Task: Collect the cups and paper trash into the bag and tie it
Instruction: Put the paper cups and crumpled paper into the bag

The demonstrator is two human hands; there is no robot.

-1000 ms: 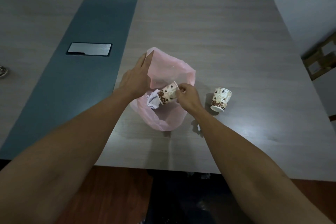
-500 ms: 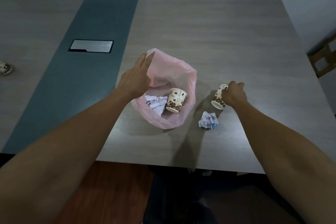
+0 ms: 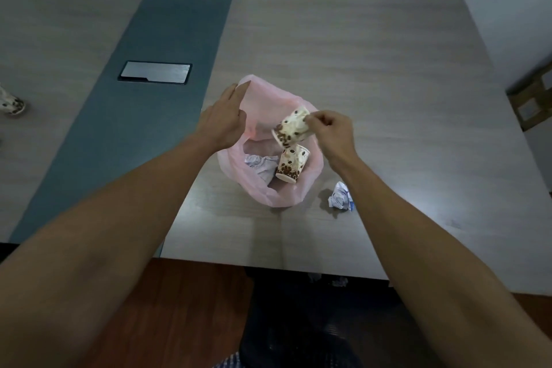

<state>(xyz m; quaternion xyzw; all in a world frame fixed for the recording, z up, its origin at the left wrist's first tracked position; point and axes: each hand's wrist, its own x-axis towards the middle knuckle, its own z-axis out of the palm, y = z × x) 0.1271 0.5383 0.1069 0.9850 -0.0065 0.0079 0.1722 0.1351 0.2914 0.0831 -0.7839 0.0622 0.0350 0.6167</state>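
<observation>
Your left hand point(image 3: 222, 122) grips the left rim of the pink bag point(image 3: 268, 95), fingers extended along it. Your right hand point(image 3: 331, 131) pinches a tilted paper cup point(image 3: 291, 128) above the bag's mouth. Both forearms reach forward.

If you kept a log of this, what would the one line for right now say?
left hand holds pink bag open | right hand pinches cup over bag | crumpled paper on table

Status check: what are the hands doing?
Left hand holds bag open. Right hand pinches cup over it. Crumpled paper on table.
</observation>
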